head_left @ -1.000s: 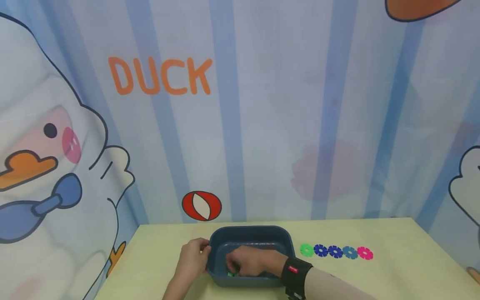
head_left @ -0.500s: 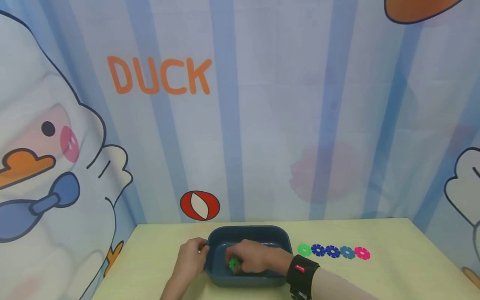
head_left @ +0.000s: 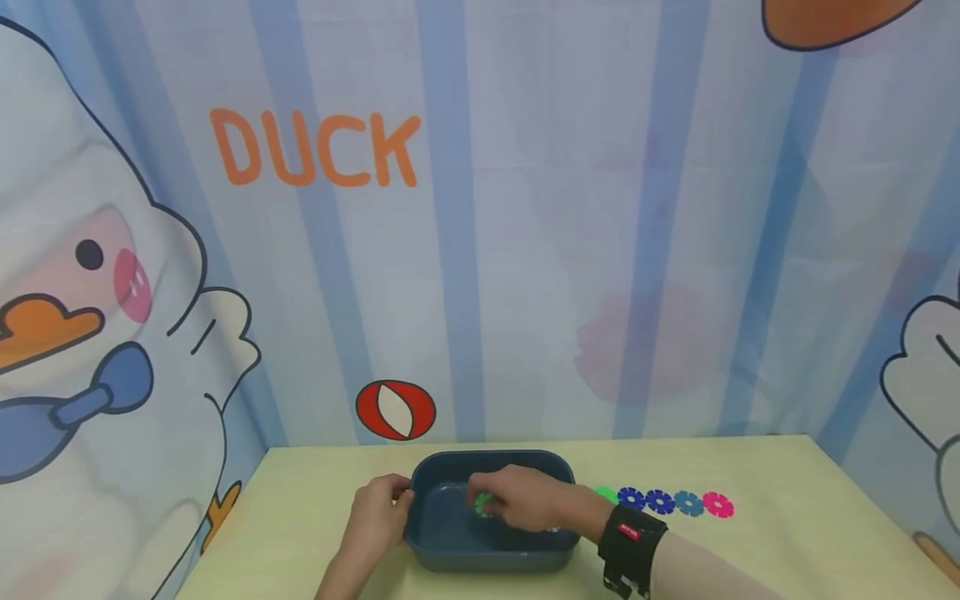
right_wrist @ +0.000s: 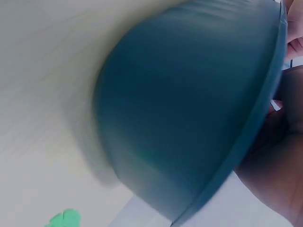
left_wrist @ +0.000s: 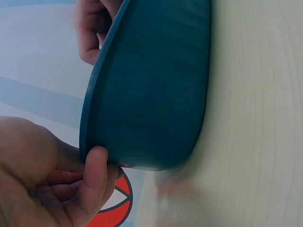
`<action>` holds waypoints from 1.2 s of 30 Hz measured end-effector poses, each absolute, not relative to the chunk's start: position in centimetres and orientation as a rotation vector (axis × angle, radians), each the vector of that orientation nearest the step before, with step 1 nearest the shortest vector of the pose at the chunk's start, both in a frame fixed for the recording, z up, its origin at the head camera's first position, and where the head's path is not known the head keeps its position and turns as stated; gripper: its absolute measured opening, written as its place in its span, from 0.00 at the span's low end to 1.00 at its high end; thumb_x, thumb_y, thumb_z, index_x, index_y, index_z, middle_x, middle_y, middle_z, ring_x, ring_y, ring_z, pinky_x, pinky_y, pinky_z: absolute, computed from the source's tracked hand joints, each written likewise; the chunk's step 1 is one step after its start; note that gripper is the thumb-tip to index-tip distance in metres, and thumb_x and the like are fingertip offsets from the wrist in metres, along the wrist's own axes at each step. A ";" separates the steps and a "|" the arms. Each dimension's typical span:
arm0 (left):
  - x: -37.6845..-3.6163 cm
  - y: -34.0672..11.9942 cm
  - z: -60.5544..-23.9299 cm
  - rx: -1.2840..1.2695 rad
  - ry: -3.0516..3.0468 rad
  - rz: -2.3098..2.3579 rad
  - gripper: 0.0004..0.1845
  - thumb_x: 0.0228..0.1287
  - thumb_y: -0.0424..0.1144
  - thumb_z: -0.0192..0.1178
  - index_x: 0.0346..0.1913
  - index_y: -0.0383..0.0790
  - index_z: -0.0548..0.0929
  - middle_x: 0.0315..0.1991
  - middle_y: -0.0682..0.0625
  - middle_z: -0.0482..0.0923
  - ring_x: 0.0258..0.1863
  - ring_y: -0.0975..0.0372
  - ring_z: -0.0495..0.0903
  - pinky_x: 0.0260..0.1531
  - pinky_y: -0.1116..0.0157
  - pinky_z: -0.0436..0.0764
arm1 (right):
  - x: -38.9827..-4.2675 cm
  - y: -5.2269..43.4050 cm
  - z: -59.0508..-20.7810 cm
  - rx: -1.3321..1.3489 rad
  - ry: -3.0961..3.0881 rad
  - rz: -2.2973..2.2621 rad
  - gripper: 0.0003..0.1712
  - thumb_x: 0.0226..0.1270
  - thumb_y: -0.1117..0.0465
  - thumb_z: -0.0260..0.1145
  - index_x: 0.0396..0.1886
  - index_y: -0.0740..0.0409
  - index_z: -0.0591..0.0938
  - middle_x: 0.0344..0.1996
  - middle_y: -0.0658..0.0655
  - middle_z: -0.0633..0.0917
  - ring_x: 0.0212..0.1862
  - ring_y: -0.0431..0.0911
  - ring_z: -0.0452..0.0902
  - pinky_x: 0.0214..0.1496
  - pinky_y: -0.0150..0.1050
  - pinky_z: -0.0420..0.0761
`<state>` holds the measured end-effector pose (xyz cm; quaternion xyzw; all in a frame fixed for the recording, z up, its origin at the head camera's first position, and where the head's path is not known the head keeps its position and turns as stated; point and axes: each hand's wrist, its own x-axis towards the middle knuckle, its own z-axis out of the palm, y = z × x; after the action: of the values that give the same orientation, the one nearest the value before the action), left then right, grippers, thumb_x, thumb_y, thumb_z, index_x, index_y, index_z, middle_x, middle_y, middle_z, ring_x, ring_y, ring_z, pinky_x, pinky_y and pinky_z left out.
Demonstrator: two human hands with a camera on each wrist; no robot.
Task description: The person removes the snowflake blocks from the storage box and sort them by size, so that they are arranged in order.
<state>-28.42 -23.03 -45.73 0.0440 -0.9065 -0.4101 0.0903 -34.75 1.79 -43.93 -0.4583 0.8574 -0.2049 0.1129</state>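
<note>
A dark teal tub [head_left: 450, 554] sits on the pale yellow table near its front edge. My left hand [head_left: 381, 515] grips the tub's left rim; in the left wrist view the thumb [left_wrist: 94, 182] curls against the tub [left_wrist: 151, 85] at its corner. My right hand [head_left: 525, 498], with a black wrist strap [head_left: 632, 540], is above the tub's inside and pinches a green notched disc [head_left: 483, 503]. The right wrist view shows the tub's outer wall [right_wrist: 189, 113], blurred, and a green disc [right_wrist: 64, 218] on the table.
A row of flat notched discs lies on the table right of the tub: green [head_left: 604, 493], two dark blue [head_left: 645, 500], lighter blue [head_left: 688, 502] and pink [head_left: 717, 505]. A printed duck curtain [head_left: 480, 217] closes the back and sides.
My right hand has lifted from the tub's floor with the green disc and moved up and to the right. The left hand stays on the rim.
</note>
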 end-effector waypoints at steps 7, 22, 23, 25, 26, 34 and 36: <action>-28.4 -22.8 -45.8 0.126 -2.707 -1.197 0.11 0.74 0.27 0.61 0.53 0.23 0.84 0.43 0.36 0.88 0.35 0.55 0.88 0.18 0.67 0.87 | -34.9 3.2 -43.8 -1.353 2.518 -0.631 0.12 0.82 0.63 0.61 0.55 0.41 0.82 0.44 0.42 0.87 0.37 0.31 0.80 0.43 0.30 0.84; -28.7 -22.9 -45.5 0.124 -2.726 -1.145 0.12 0.74 0.28 0.62 0.54 0.24 0.85 0.45 0.36 0.88 0.42 0.51 0.89 0.25 0.64 0.90 | -34.8 7.0 -42.3 -1.366 2.547 -0.728 0.12 0.83 0.64 0.60 0.57 0.46 0.83 0.47 0.48 0.88 0.43 0.35 0.83 0.46 0.34 0.86; -28.7 -23.0 -45.5 0.125 -2.725 -1.148 0.12 0.74 0.28 0.62 0.54 0.24 0.85 0.45 0.36 0.88 0.43 0.50 0.89 0.26 0.63 0.90 | -34.8 7.3 -42.2 -1.377 2.558 -0.730 0.12 0.83 0.64 0.60 0.57 0.45 0.83 0.47 0.49 0.88 0.43 0.35 0.84 0.46 0.34 0.86; -28.7 -23.0 -45.5 0.129 -2.717 -1.159 0.12 0.74 0.27 0.62 0.54 0.24 0.85 0.45 0.36 0.88 0.42 0.50 0.89 0.24 0.63 0.90 | -34.9 7.9 -42.1 -1.395 2.582 -0.742 0.12 0.82 0.64 0.60 0.56 0.45 0.83 0.46 0.50 0.89 0.44 0.38 0.85 0.46 0.35 0.87; -28.7 -23.0 -45.5 0.127 -2.715 -1.161 0.12 0.73 0.27 0.62 0.54 0.24 0.85 0.45 0.36 0.88 0.42 0.50 0.89 0.24 0.64 0.90 | -35.0 8.2 -42.2 -1.407 2.590 -0.752 0.13 0.82 0.65 0.60 0.56 0.45 0.83 0.47 0.51 0.89 0.45 0.39 0.86 0.47 0.35 0.87; -28.6 -23.0 -45.9 0.136 -2.724 -1.176 0.11 0.73 0.27 0.62 0.54 0.25 0.85 0.45 0.36 0.88 0.40 0.52 0.88 0.21 0.65 0.88 | -35.5 10.7 -42.5 -1.366 2.665 -0.777 0.14 0.81 0.64 0.62 0.58 0.46 0.85 0.53 0.53 0.89 0.50 0.40 0.86 0.49 0.36 0.87; -28.6 -23.0 -45.9 0.136 -2.723 -1.174 0.11 0.73 0.27 0.62 0.53 0.25 0.85 0.45 0.36 0.88 0.41 0.51 0.88 0.22 0.65 0.89 | -35.4 11.2 -42.6 -1.333 2.673 -0.783 0.14 0.81 0.64 0.63 0.59 0.47 0.85 0.53 0.54 0.89 0.48 0.38 0.85 0.47 0.36 0.87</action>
<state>-28.64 -22.99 -45.91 0.0457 -0.9139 -0.3940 0.0863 -35.43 11.20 -42.57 -0.4316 0.8653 -0.2534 0.0269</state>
